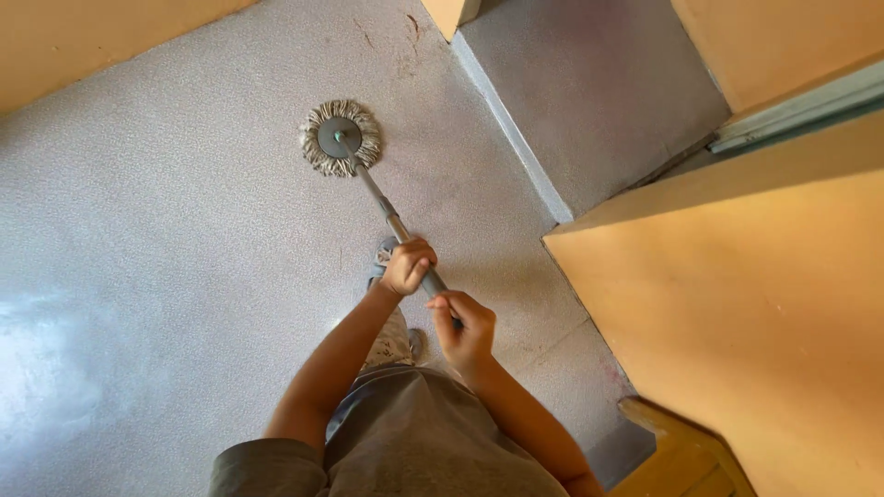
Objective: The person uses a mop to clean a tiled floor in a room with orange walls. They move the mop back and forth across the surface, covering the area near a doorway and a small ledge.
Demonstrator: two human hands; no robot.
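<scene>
Nearest to the camera is the person's grey shirt [405, 442], made of a soft, plain cloth, and from it both bare forearms reach forward. The right hand [465, 327] is clenched around the upper end of the mop handle [391, 219], with the fingers curled over it and the thumb side turned up. Just beyond it, nearly touching it, the left hand [408, 265] is also closed around the same handle, a little lower on the shaft. Under the arms a patterned trouser leg [391, 340] and a foot in a grey sandal [384, 253] show, close beside the handle. The handle is a thin, straight metal tube, shiny grey, with a darker joint about halfway along it, and it runs away from the hands at a slant to the upper left. At its far end sits the mop head [340, 138], well apart from both hands, lying flat on the floor [166, 239]. The mop head is round, with a dark hard disc in the middle and a ring of pale, stringy fibres around it. The floor is grey and finely speckled, and a brighter, glossy patch shows at the left. To the right stand smooth walls [764, 304] of yellow-orange colour, and a pale strip [511, 129] crosses the floor beyond the corner.
</scene>
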